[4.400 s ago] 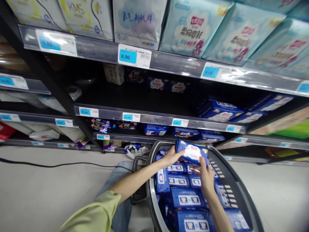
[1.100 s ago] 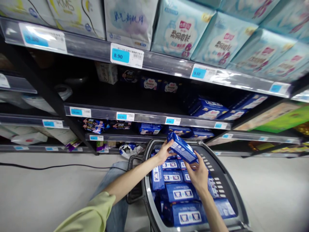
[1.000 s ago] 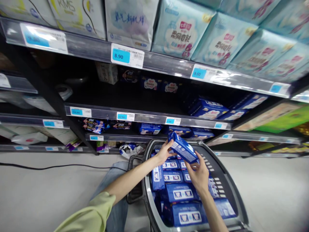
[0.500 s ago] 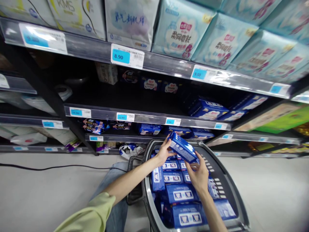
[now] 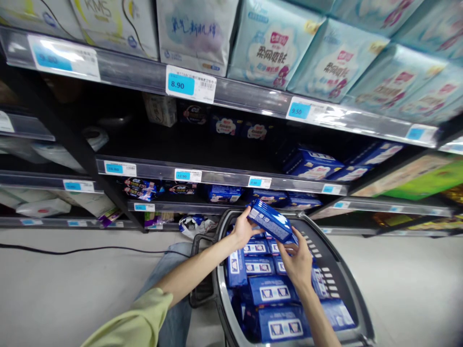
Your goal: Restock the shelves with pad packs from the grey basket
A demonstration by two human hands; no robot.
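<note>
A blue pack of sanitary pads (image 5: pixel 270 221) is held tilted above the basket, its left end higher than its right. My left hand (image 5: pixel 245 228) grips its left end with thumb and fingers. At the right end, my right hand (image 5: pixel 297 258) has its fingers closed on the lower corner. Below both hands stands a grey shopping basket (image 5: pixel 349 284) filled with several similar blue packs (image 5: pixel 274 291), stacked in rows with small white picture panels facing up. Parts of the packs at the back are hidden behind my hands and the held pack.
Right behind the basket runs a low shelf (image 5: pixel 217 174) with price tags and a few dark blue packs (image 5: pixel 314 164). Light blue packs (image 5: pixel 275 48) line the shelf above. A black cable (image 5: pixel 90 250) crosses the floor at left. A basket handle (image 5: pixel 197 270) sticks out near my leg.
The held pack has shifted slightly left and tipped a little, showing more of its printed side. Both hands keep their hold, and the basket and shelves look the same.
</note>
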